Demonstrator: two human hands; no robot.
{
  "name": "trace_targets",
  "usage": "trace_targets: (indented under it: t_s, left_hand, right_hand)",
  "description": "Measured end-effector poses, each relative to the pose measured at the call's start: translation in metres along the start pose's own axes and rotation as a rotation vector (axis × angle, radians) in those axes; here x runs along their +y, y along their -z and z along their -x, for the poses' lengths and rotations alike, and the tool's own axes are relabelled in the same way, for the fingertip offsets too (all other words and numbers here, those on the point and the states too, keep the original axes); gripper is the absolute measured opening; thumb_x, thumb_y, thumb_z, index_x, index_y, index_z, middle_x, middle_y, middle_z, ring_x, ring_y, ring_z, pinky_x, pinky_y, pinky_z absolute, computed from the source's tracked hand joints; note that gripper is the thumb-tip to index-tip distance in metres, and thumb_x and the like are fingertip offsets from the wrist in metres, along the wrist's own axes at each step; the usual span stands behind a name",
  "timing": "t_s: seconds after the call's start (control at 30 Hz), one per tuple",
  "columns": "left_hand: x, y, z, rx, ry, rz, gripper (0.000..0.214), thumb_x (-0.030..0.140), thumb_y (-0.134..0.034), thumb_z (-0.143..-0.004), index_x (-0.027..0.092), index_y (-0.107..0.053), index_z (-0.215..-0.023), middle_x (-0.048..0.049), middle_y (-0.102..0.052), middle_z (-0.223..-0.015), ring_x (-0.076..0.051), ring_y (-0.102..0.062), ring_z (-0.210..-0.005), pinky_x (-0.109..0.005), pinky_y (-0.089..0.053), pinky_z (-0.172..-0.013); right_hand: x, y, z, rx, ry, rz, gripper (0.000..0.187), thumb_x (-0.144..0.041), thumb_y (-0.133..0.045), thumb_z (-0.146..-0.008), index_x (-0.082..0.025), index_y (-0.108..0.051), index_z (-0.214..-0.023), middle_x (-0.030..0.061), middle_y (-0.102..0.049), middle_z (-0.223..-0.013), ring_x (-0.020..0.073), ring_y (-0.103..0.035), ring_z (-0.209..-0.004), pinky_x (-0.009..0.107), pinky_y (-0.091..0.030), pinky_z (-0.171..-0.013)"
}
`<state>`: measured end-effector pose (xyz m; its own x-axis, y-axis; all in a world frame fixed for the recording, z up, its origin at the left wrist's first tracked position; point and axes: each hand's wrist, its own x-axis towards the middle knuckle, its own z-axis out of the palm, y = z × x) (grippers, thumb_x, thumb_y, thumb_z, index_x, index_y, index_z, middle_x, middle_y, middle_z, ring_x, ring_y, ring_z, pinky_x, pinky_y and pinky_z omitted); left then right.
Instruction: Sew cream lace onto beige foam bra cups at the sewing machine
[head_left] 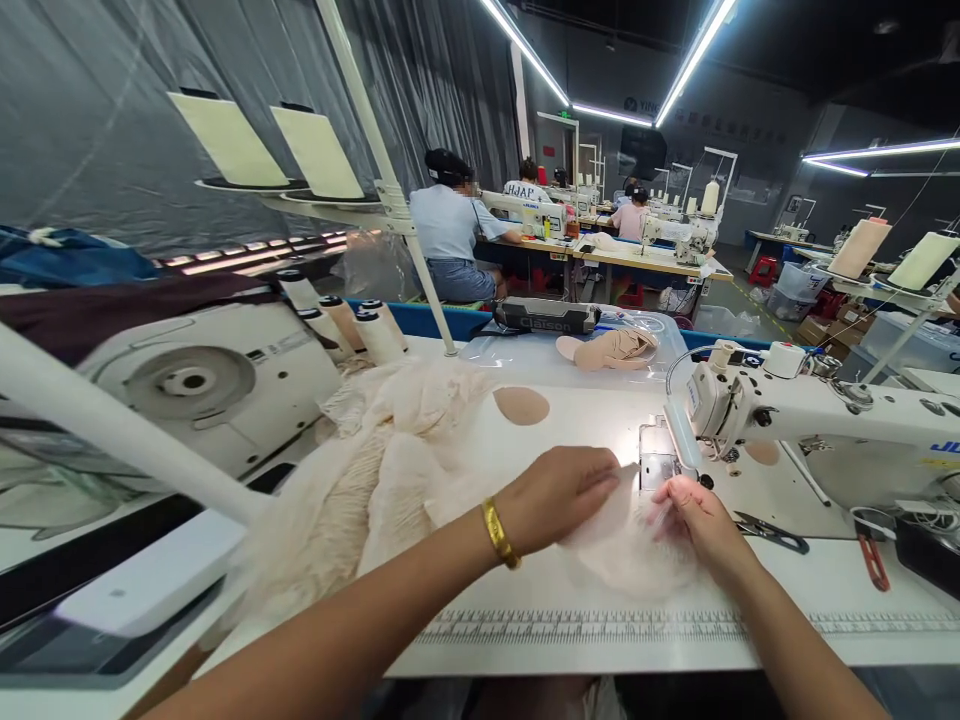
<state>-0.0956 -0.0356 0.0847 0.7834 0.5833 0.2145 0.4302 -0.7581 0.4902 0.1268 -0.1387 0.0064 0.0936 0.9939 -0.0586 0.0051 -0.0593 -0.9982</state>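
Observation:
My left hand (561, 496), a gold bracelet (499, 533) at its wrist, is closed on the edge of a sheer cream fabric (634, 560). My right hand (697, 515) pinches the same fabric a little to the right, just in front of the needle plate (658, 470). Between the hands the cloth hangs loose and is blurred. The head of a white sewing machine (724, 400) stands just behind my right hand, its lamp lighting the plate. A gathered heap of cream ruffled fabric (405, 440) lies left of my left hand.
Right of the machine bed lie thread snips (772, 532) and a red-handled tool (872, 560). A printed ruler (585, 627) runs along the front edge. Behind are a beige oval piece (523, 405), thread cones (379, 330) and a clear tray (487, 352). Co-workers sit farther back.

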Motion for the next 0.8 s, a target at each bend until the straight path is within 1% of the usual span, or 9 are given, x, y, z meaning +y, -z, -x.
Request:
trace_targets:
  t_s: [0.1, 0.17, 0.27, 0.33, 0.4, 0.47, 0.63, 0.7, 0.8]
  left_hand:
    - [0.022, -0.017, 0.004, -0.182, 0.054, 0.146, 0.012, 0.028, -0.057, -0.089, 0.021, -0.062, -0.08, 0.0019, -0.064, -0.072, -0.017, -0.058, -0.068, -0.028, -0.037, -0.063]
    - [0.03, -0.029, 0.003, -0.191, 0.118, 0.174, 0.007, 0.027, -0.061, -0.085, 0.021, -0.061, -0.088, 0.0008, -0.064, -0.075, -0.02, -0.06, -0.071, -0.03, -0.04, -0.065]
    - [0.032, -0.038, -0.001, -0.03, 0.053, 0.199, 0.045, 0.031, -0.076, -0.074, 0.019, -0.058, -0.113, -0.009, -0.068, -0.113, -0.029, -0.062, -0.104, -0.037, -0.048, -0.087]
    - [0.026, -0.035, -0.003, -0.078, -0.042, 0.26, 0.058, 0.032, -0.082, -0.067, 0.02, -0.057, -0.118, -0.0101, -0.064, -0.123, -0.03, -0.059, -0.112, -0.038, -0.048, -0.092]
    - [0.017, -0.029, -0.004, -0.311, -0.059, 0.328, 0.035, 0.035, -0.077, -0.072, 0.021, -0.062, -0.101, -0.0031, -0.068, -0.098, -0.024, -0.064, -0.091, -0.031, -0.049, -0.076]
    - [0.006, -0.023, -0.003, -0.386, -0.045, 0.288, 0.012, 0.031, -0.065, -0.081, 0.021, -0.058, -0.082, 0.0022, -0.061, -0.073, -0.018, -0.059, -0.069, -0.027, -0.041, -0.061]
    - [-0.012, -0.009, 0.006, 0.161, -0.152, -0.249, 0.014, 0.015, -0.049, -0.089, 0.021, -0.06, -0.095, -0.0014, -0.065, -0.077, -0.02, -0.057, -0.069, -0.032, -0.039, -0.067]
    - [-0.013, -0.006, 0.01, 0.178, -0.238, -0.425, 0.011, 0.02, -0.05, -0.096, 0.02, -0.061, -0.098, -0.0052, -0.068, -0.084, -0.023, -0.059, -0.075, -0.036, -0.041, -0.072]
    - [-0.008, -0.016, 0.01, 0.03, -0.37, -0.462, 0.014, 0.033, -0.066, -0.094, 0.021, -0.06, -0.092, -0.0044, -0.068, -0.086, -0.024, -0.059, -0.079, -0.037, -0.043, -0.074]
  right_hand:
    - [-0.004, -0.001, 0.004, -0.017, 0.056, 0.041, 0.059, -0.078, -0.049, -0.093, -0.022, -0.066, -0.093, 0.0019, -0.068, -0.071, 0.0218, -0.067, -0.065, 0.034, -0.052, -0.066]
    - [-0.01, -0.004, 0.01, -0.004, 0.132, 0.156, 0.049, -0.071, -0.058, -0.093, -0.022, -0.068, -0.093, 0.0, -0.066, -0.069, 0.0203, -0.065, -0.067, 0.032, -0.051, -0.065]
    - [-0.019, -0.009, 0.022, 0.013, 0.287, 0.352, 0.025, -0.048, -0.065, -0.096, -0.023, -0.069, -0.092, 0.0003, -0.07, -0.081, 0.0183, -0.066, -0.074, 0.028, -0.052, -0.067]
    - [-0.025, -0.011, 0.03, 0.007, 0.433, 0.468, 0.015, -0.035, -0.061, -0.1, -0.024, -0.07, -0.096, 0.0012, -0.074, -0.087, 0.0179, -0.069, -0.078, 0.028, -0.053, -0.07]
    - [-0.032, -0.011, 0.035, 0.056, 0.617, 0.579, 0.012, -0.026, -0.058, -0.101, -0.025, -0.07, -0.101, 0.0016, -0.076, -0.088, 0.0175, -0.07, -0.078, 0.027, -0.054, -0.07]
    - [-0.038, -0.011, 0.037, 0.156, 0.797, 0.675, 0.013, -0.018, -0.058, -0.101, -0.025, -0.068, -0.105, 0.0017, -0.076, -0.086, 0.017, -0.07, -0.075, 0.027, -0.054, -0.068]
    - [-0.033, -0.012, 0.025, 0.244, 1.064, 0.852, 0.031, -0.001, -0.052, -0.098, -0.023, -0.065, -0.116, 0.0071, -0.078, -0.106, 0.0179, -0.073, -0.094, 0.029, -0.057, -0.081]
    - [-0.023, -0.009, 0.015, 0.233, 1.07, 0.985, 0.027, -0.004, -0.051, -0.1, -0.022, -0.067, -0.113, 0.0071, -0.078, -0.109, 0.0185, -0.072, -0.096, 0.029, -0.055, -0.083]
    - [-0.007, 0.006, 0.0, 0.099, 1.0, 1.192, 0.024, -0.01, -0.048, -0.103, -0.022, -0.069, -0.1, 0.0033, -0.076, -0.095, 0.0169, -0.068, -0.083, 0.027, -0.051, -0.074]
